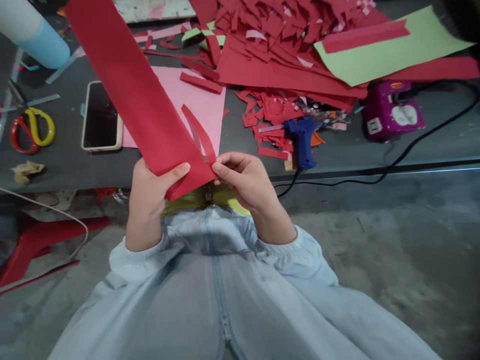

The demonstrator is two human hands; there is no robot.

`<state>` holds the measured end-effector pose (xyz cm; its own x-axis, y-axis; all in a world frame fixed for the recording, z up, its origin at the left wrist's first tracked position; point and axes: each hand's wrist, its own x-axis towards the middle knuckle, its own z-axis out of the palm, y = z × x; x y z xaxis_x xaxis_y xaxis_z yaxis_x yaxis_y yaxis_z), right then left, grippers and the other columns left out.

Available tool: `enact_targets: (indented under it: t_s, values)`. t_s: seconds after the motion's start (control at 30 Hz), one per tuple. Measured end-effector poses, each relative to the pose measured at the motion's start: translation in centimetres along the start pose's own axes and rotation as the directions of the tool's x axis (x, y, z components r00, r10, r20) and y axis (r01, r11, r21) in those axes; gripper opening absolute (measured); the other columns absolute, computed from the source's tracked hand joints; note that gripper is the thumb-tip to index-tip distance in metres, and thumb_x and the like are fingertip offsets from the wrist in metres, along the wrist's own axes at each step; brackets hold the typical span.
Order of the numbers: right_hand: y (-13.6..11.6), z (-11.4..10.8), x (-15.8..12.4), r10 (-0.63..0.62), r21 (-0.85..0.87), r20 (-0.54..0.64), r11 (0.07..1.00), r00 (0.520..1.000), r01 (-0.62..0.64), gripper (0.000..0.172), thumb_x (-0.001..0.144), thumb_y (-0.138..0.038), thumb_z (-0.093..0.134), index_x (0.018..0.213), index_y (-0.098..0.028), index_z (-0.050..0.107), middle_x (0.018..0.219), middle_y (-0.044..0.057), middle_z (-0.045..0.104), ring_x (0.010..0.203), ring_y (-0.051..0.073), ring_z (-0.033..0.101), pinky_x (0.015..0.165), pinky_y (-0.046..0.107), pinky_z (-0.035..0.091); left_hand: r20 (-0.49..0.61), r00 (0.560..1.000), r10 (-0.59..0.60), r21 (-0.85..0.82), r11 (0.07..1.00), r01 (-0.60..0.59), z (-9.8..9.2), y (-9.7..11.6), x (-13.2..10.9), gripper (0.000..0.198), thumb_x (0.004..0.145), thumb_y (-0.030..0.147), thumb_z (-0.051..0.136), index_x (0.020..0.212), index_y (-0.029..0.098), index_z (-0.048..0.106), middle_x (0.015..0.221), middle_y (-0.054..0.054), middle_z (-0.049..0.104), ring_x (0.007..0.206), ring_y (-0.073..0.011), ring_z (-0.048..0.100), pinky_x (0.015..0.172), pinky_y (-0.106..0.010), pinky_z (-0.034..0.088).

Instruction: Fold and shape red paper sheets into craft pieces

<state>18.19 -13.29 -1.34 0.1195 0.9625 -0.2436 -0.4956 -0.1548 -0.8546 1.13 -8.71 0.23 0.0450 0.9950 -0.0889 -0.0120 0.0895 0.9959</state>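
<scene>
A long red paper strip (138, 95) slants up to the left over the table's front edge. My left hand (152, 192) grips its lower end, the thumb on top and the fingers underneath. With thumb and forefinger my right hand (245, 180) pinches the strip's right corner. A narrow red sliver (200, 131) is partly split from the strip's right side and runs down to that pinch, its upper end loose. Under the strip lies a sheet of pink paper (210, 110).
A phone (99, 117) and scissors (32, 125) lie on the left, below a white-and-blue bottle (37, 37). Right of my hands are a blue glue gun (301, 142), red scraps (275, 107) and a purple box (390, 112). Light green paper (423, 45) lies behind.
</scene>
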Motion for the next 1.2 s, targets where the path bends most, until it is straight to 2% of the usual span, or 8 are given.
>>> enact_targets:
  t_s: [0.3, 0.47, 0.63, 0.83, 0.93, 1.13, 1.2]
  values:
    - [0.04, -0.18, -0.1, 0.007, 0.002, 0.003, 1.0, 1.0, -0.007, 0.036, 0.058, -0.046, 0.091, 0.07, -0.02, 0.071, 0.063, -0.004, 0.066, 0.054, 0.006, 0.058, 0.055, 0.021, 0.053, -0.01, 1.0, -0.018, 0.014, 1.0, 0.018, -0.01, 0.14, 0.11, 0.043, 0.052, 0.032, 0.093, 0.088, 0.025, 0.069, 0.095, -0.001, 0.076, 0.095, -0.0287, 0.072, 0.085, -0.046, 0.06]
    - [-0.1, -0.51, -0.08, 0.071, -0.026, 0.049, 0.997, 0.996, -0.07, 0.037, 0.056, -0.047, 0.092, 0.069, -0.02, 0.071, 0.058, -0.004, 0.065, 0.051, 0.007, 0.056, 0.052, 0.021, 0.051, -0.013, 0.999, -0.032, 0.017, 0.999, 0.032, 0.0, 0.16, 0.13, 0.044, 0.051, 0.033, 0.094, 0.086, 0.024, 0.069, 0.093, -0.001, 0.075, 0.092, -0.0267, 0.072, 0.083, -0.044, 0.06]
    - [0.2, -0.43, -0.14, 0.032, -0.03, 0.04, 0.999, 0.999, -0.03, 0.036, 0.059, -0.047, 0.09, 0.068, -0.02, 0.069, 0.058, -0.004, 0.064, 0.052, 0.007, 0.056, 0.053, 0.021, 0.049, -0.038, 0.999, -0.002, -0.028, 1.0, 0.001, 0.23, 0.23, 0.12, 0.042, 0.049, 0.031, 0.095, 0.083, 0.024, 0.071, 0.089, 0.0, 0.076, 0.083, -0.0222, 0.071, 0.077, -0.039, 0.061]
    - [0.3, -0.43, -0.26, -0.019, -0.008, 0.042, 1.0, 0.999, 0.02, 0.03, 0.064, -0.043, 0.089, 0.07, -0.02, 0.071, 0.063, -0.004, 0.066, 0.056, 0.007, 0.058, 0.057, 0.021, 0.05, -0.042, 0.999, -0.03, 0.017, 0.999, 0.031, 0.04, 0.56, 0.06, 0.045, 0.05, 0.034, 0.094, 0.085, 0.025, 0.068, 0.092, 0.001, 0.076, 0.091, -0.0266, 0.071, 0.083, -0.045, 0.06]
    - [0.02, -0.39, -0.31, 0.01, -0.026, 0.029, 1.0, 1.0, -0.009, 0.033, 0.061, -0.046, 0.09, 0.069, -0.021, 0.071, 0.061, -0.004, 0.066, 0.055, 0.008, 0.058, 0.056, 0.022, 0.051, -0.044, 0.999, -0.023, 0.051, 0.998, 0.025, -0.08, 0.46, 0.12, 0.048, 0.05, 0.037, 0.094, 0.087, 0.024, 0.066, 0.093, 0.002, 0.076, 0.096, -0.0273, 0.07, 0.086, -0.045, 0.059]
    - [-0.13, -0.5, -0.32, 0.078, -0.025, 0.051, 0.997, 0.996, -0.077, 0.035, 0.057, -0.048, 0.091, 0.068, -0.02, 0.073, 0.063, -0.002, 0.068, 0.055, 0.008, 0.059, 0.054, 0.022, 0.052, -0.083, 0.996, -0.007, 0.034, 0.999, 0.01, 0.04, 0.32, 0.16, 0.049, 0.047, 0.041, 0.095, 0.082, 0.023, 0.066, 0.085, 0.001, 0.075, 0.084, -0.0238, 0.07, 0.077, -0.041, 0.059]
    - [-0.07, -0.58, -0.3, 0.087, -0.023, 0.063, 0.996, 0.994, -0.086, 0.034, 0.057, -0.047, 0.091, 0.067, -0.02, 0.072, 0.063, -0.002, 0.068, 0.055, 0.008, 0.058, 0.054, 0.022, 0.052, -0.074, 0.997, -0.014, 0.038, 0.999, 0.017, 0.02, 0.36, 0.11, 0.048, 0.049, 0.04, 0.095, 0.083, 0.023, 0.066, 0.086, 0.001, 0.075, 0.087, -0.025, 0.071, 0.078, -0.043, 0.058]
